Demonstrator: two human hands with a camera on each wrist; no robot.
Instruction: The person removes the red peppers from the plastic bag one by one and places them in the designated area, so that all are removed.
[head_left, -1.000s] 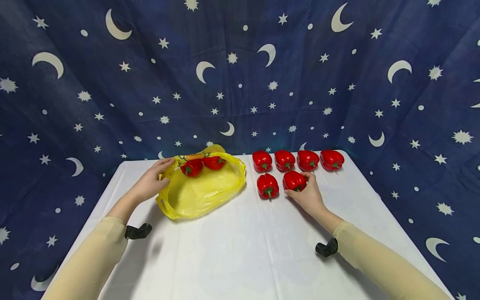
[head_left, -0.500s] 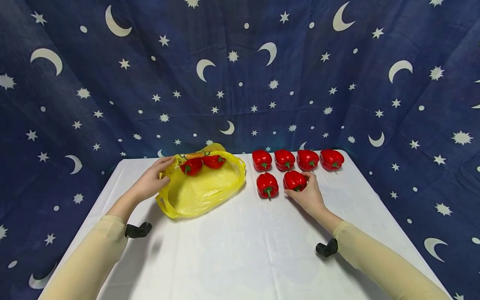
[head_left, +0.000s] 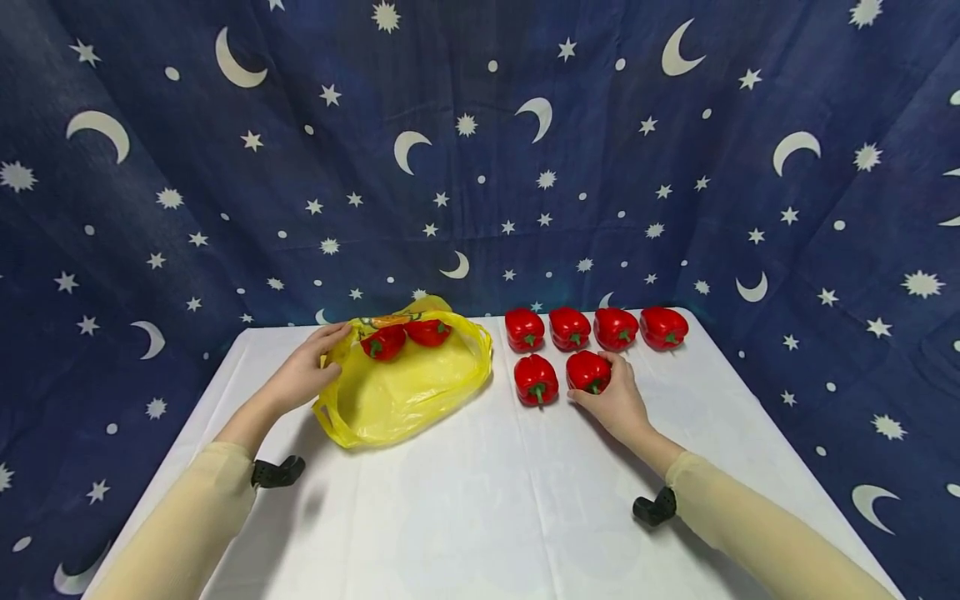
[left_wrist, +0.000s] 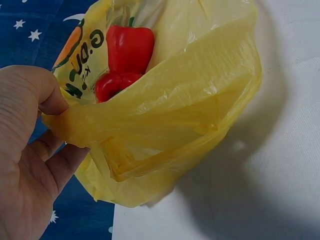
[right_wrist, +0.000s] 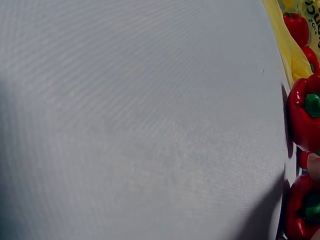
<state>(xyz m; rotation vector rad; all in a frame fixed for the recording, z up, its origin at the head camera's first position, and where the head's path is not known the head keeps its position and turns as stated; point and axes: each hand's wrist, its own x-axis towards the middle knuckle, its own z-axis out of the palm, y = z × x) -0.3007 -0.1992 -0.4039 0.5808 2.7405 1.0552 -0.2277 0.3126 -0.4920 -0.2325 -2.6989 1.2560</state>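
White table (head_left: 480, 517) bears yellow bag (head_left: 405, 392) and six red peppers (head_left: 536, 379).

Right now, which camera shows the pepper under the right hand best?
The head view: the whole red pepper shows on the white table, with the right hand curled round it. The right wrist view catches only a cropped red sliver at its lower right edge. The left wrist view shows only the yellow bag.
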